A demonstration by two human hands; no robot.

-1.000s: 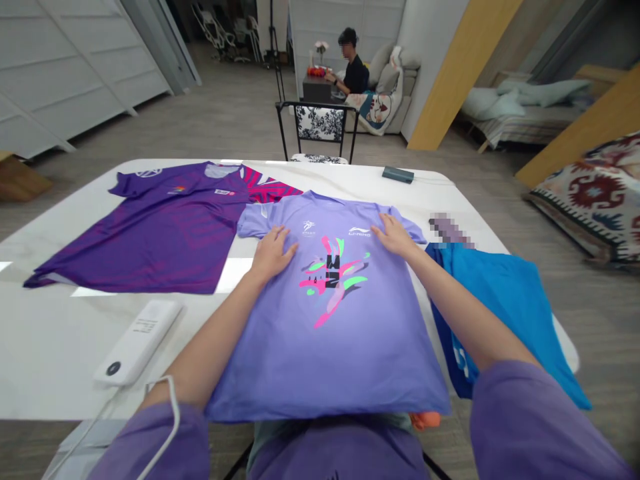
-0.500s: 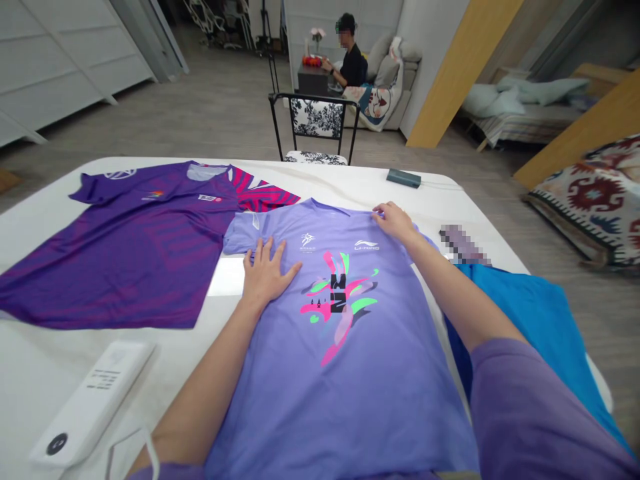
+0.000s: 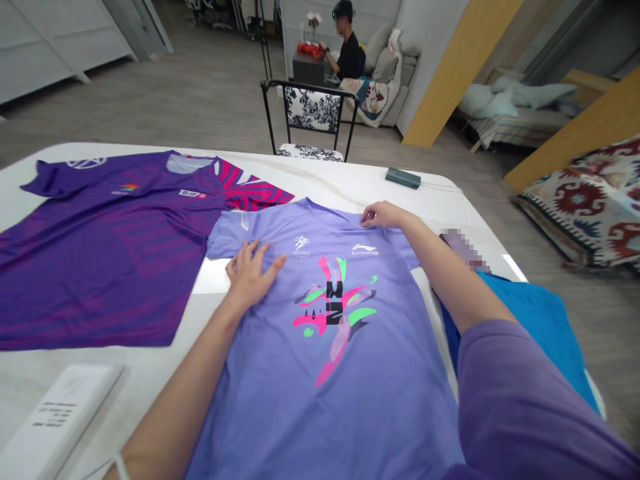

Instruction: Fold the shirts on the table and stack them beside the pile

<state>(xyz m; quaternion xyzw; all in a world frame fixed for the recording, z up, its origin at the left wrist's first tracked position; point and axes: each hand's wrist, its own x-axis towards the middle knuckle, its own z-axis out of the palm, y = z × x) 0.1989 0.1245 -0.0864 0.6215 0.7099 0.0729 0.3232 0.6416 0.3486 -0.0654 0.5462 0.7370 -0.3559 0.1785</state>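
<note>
A light purple t-shirt [image 3: 320, 373] with a pink, green and black print lies face up on the white table [image 3: 345, 183] in front of me. My left hand [image 3: 249, 277] rests flat on its left chest area, fingers spread. My right hand [image 3: 383, 215] sits at the shirt's right shoulder near the collar, fingertips curled and pinching the fabric edge.
A dark purple jersey [image 3: 100, 247] lies spread on the left, a pink-striped garment [image 3: 250, 190] beneath it. A blue garment [image 3: 530, 320] hangs at the right edge. A white device [image 3: 55, 417] lies near left, a dark case [image 3: 403, 178] far right. A chair [image 3: 310, 120] and a seated person [image 3: 347, 50] are beyond.
My right hand slid from the shirt's right chest up to the shoulder by the collar and closed on the fabric. My left hand shifted slightly left. The view moved closer.
</note>
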